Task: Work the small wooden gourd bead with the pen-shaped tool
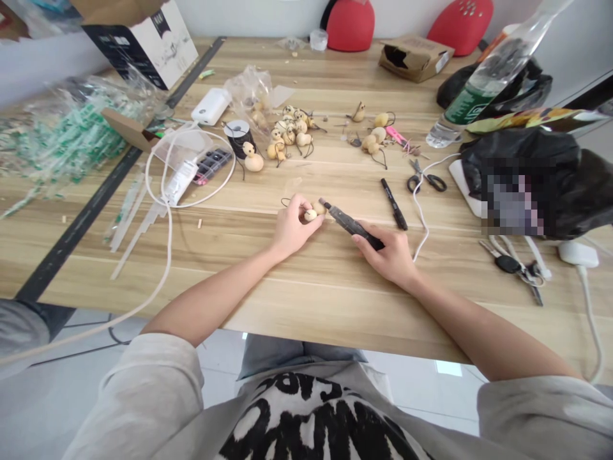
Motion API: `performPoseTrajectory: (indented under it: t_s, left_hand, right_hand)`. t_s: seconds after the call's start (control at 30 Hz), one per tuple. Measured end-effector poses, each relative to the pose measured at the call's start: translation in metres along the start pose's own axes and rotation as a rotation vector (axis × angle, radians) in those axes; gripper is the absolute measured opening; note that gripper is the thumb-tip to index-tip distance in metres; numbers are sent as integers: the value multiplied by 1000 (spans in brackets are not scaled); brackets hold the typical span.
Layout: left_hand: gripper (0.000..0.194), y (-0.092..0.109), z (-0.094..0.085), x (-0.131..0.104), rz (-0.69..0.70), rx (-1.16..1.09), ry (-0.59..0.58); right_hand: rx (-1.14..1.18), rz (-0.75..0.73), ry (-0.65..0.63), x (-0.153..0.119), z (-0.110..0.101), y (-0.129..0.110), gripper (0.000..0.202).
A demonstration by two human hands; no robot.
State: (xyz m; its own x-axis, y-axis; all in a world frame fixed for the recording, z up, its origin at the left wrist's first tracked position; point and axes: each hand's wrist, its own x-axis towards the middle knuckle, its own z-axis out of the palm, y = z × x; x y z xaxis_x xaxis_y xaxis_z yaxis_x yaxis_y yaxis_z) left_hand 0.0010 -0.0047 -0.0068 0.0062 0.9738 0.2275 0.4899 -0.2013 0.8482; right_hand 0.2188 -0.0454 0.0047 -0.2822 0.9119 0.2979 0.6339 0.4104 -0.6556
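Observation:
My left hand point(297, 227) pinches a small pale gourd point(311, 214) just above the table; a thin dark cord loops out beside the fingers. In my right hand point(390, 252) is a dark grey, pen-shaped rotary tool point(349, 222), gripped along its rear half. Its brownish tip meets or nearly meets the rounded end of the gourd; whether they touch I cannot tell. Beyond my hands lies a cluster of small gourds point(290, 133) with dark cords, some with drawn faces. One bigger gourd point(253, 162) stands by a spool of black cord point(239, 137).
To the right lie a black marker point(394, 204), scissors point(426, 177), keys point(520, 265) and a tall water bottle point(472, 102). A white cable point(167, 249) loops across the left side. Plastic-wrapped green-and-white items point(76, 124) and a box point(163, 45) are at far left.

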Motion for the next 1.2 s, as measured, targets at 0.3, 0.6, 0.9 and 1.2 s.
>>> performPoseTrajectory:
  t_s: [0.3,0.6,0.9,1.2]
  left_hand:
    - [29,0,0,0,-5,-3,3]
    - [28,-3,1,0,8,3,0]
    - [29,0,-3,2,4,140,22]
    - [41,1,-3,-1,-3,-47,-61]
  right_hand:
    - [-4,-4,2,0,-1,-2,37]
    - [-11,1,-5,1,-1,0,37]
    - [-29,-24,-14,0,0,1,35]
    - [19,34,27,0,2,0,37]
